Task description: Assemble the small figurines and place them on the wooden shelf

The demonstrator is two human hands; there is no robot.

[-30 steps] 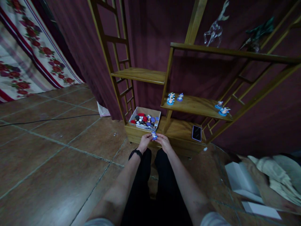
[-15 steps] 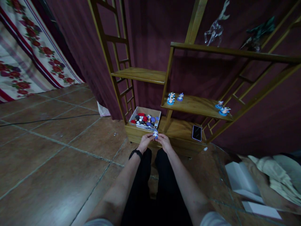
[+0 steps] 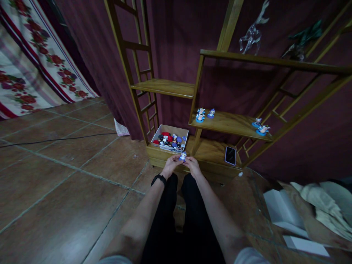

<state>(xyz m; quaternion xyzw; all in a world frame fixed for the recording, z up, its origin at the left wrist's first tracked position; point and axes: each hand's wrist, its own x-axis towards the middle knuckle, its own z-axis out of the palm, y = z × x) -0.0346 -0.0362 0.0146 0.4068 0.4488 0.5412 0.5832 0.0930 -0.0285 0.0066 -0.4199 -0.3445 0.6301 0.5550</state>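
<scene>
A: What had changed since a second before?
B: Not much. The small purple-and-white figurine (image 3: 183, 156) had moved slightly toward 3 o'clock and a touch toward 12. The box (image 3: 176, 130) and the phone (image 3: 230, 156) had stayed put.

A: And what was each hand doing?
B: The left hand (image 3: 171, 165) pinched the figurine by one side with its fingertips. The right hand (image 3: 193, 166) gripped the other side the same way.

A: So where was it, exactly?
B: Between the two, at the left hand's 2 o'clock and the right hand's 10. The box, full of red, black, white and purple pieces, was at the figurine's 11 o'clock, and the phone at its 3.
</scene>
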